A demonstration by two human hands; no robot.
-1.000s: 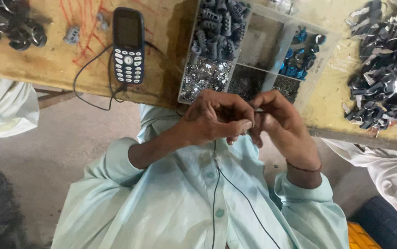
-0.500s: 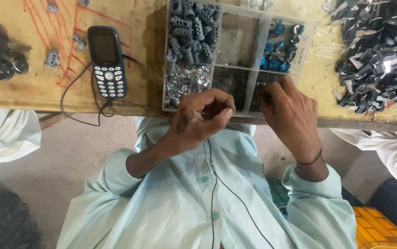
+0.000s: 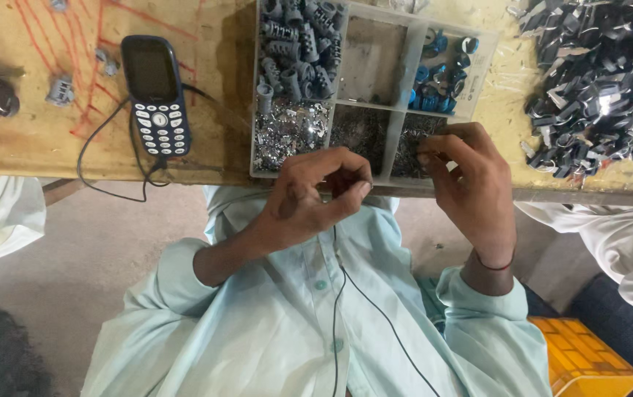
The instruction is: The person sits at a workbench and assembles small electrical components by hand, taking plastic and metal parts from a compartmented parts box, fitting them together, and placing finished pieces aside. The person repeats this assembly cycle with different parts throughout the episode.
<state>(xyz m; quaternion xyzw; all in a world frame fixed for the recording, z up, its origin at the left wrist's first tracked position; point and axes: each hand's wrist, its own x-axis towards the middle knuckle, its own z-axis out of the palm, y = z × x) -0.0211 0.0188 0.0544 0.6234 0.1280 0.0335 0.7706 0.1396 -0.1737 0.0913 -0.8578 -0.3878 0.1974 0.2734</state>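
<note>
The left hand (image 3: 309, 195) is held just in front of the chest, its back turned up toward the camera. Its fingers are curled inward, and the thumb and forefinger tips are pressed together in a tight pinch grip; whether anything is held between them cannot be told. The left forearm is bare to the elbow, where a pale green sleeve is pushed up. The right hand (image 3: 470, 187) is stretched farther forward, its back also up, with the fingers bent downward and the fingertips (image 3: 434, 151) gathered together. A thin red thread is worn round the right wrist. The right sleeve is bunched just behind it.
</note>
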